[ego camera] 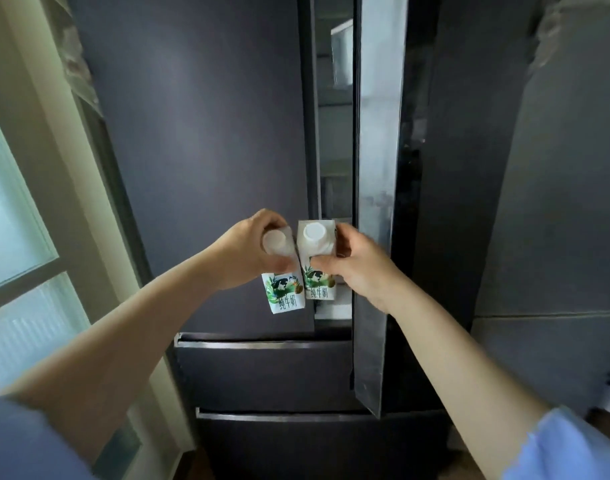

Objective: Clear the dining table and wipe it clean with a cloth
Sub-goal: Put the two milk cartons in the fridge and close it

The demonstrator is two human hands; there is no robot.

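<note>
I stand in front of a dark fridge (206, 133). My left hand (248, 251) grips a small white milk carton (284, 294) with a round white cap and a green cow picture. My right hand (359, 268) holds a second, matching milk carton (315, 244) right beside the first; the two cartons touch. Both are held up at the narrow gap between the fridge's left door and its right door (376, 168), which stands ajar. The dining table and any cloth are out of view.
Through the gap I see fridge shelves (334, 168) and a white container. Two drawer fronts (265, 372) sit below the doors. A window with frosted panes (16, 237) is at the left, a grey cabinet wall (556, 202) at the right.
</note>
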